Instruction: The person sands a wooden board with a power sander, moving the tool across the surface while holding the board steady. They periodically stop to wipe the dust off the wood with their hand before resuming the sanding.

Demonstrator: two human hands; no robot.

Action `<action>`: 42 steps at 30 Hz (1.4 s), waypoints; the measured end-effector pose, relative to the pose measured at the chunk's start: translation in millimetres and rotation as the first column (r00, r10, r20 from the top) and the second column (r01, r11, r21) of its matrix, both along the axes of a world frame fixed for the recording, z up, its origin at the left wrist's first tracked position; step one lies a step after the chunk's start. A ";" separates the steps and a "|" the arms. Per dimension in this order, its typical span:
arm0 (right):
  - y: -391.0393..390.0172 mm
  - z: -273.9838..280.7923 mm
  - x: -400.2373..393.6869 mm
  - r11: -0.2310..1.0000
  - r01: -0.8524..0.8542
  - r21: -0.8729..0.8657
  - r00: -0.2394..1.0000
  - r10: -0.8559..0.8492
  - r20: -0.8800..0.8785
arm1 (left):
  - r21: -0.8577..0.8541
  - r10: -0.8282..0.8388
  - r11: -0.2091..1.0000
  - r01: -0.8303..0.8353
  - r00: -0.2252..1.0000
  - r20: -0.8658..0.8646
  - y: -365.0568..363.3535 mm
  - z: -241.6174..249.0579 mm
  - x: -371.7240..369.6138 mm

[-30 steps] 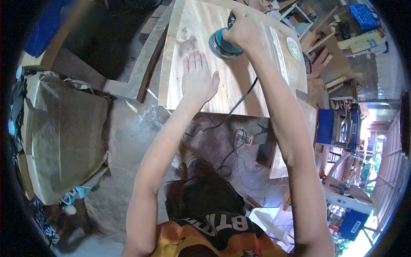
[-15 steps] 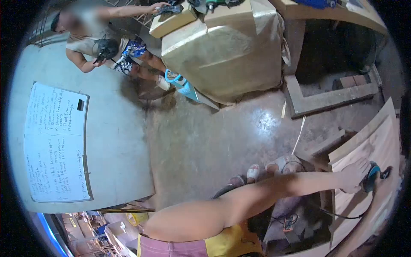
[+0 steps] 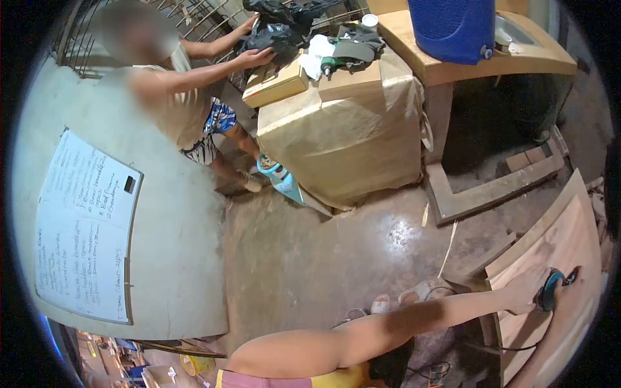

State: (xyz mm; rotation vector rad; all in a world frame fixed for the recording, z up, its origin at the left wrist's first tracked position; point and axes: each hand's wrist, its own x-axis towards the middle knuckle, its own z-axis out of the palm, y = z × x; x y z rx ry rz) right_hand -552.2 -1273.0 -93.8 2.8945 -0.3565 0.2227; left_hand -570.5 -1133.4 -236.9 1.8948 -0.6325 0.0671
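My right hand (image 3: 570,288) is closed around a teal and black power sander (image 3: 550,290), which rests on a pale wooden panel (image 3: 556,236) at the right. My left hand (image 3: 525,291) lies beside the sander on the panel, its fingers looking stretched out; the fingertips are hard to make out. My left arm reaches across from the bottom, with a pink and yellow sleeve at the shoulder. A dark cord (image 3: 517,349) runs near the sander.
Another person (image 3: 178,97) stands at upper left, both hands at a black plastic bag (image 3: 278,39). A covered stand (image 3: 343,136) holds a box (image 3: 275,84) and a green tool. A blue container (image 3: 451,29) sits on a wooden top. A whiteboard (image 3: 87,226) is on the left.
The view has tilted up, showing more of the stand's top. The other person now has both hands at the black bag. My hands remain at the sander on the panel.
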 end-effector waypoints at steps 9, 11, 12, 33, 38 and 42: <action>-58.4 -48.1 22.5 0.997 -0.065 0.032 0.991 0.061 0.118 | 0.111 0.036 0.993 -0.044 0.996 0.078 -13.8 -16.5 4.5; -77.5 -61.1 32.2 0.992 -0.125 0.026 0.979 0.119 0.166 | 0.103 0.000 0.995 -0.006 0.998 0.064 -8.6 -12.5 5.6; -74.1 -57.9 35.4 0.990 -0.136 0.024 0.978 0.131 0.165 | 0.096 -0.015 0.995 0.010 0.999 0.052 -7.7 -10.1 4.7; -70.9 -21.9 57.6 0.964 -0.261 0.054 0.962 0.255 0.098 | 0.122 0.261 0.939 -0.322 0.897 0.358 -48.0 -47.8 18.7; -79.9 -21.8 83.7 0.966 -0.206 0.155 0.979 0.201 0.044 | 0.076 0.343 0.916 -0.395 0.865 0.368 -44.7 -38.3 30.6; -80.7 -17.4 106.8 0.947 -0.299 0.117 0.954 0.297 0.035 | -0.013 0.364 0.927 -0.376 0.888 0.280 -33.8 -11.1 50.6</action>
